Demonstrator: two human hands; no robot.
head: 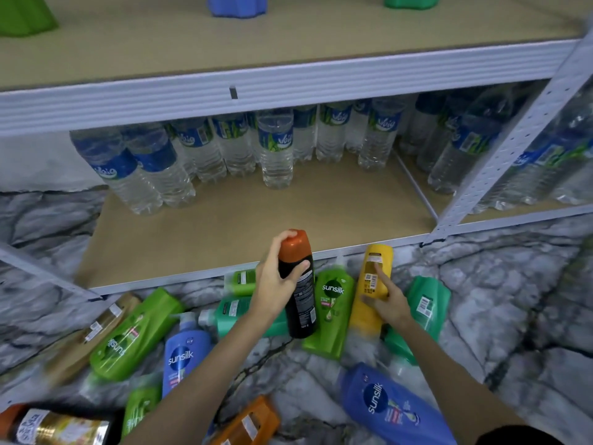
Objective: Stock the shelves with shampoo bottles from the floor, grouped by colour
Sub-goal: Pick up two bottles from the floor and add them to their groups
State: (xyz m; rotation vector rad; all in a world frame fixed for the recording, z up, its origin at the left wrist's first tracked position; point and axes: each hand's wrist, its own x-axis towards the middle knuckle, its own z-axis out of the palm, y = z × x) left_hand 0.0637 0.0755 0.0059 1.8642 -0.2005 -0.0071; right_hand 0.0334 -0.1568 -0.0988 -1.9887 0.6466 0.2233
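Grey marbled floor (500, 303) beneath white metal shelving (288, 91) with tan boards.

Both bare forearms reached forward. The left hand (276, 284) curled its fingers (282, 244) and thumb round a black bottle (298, 284); the right hand (390, 303) pinched a yellow bottle (373, 284).
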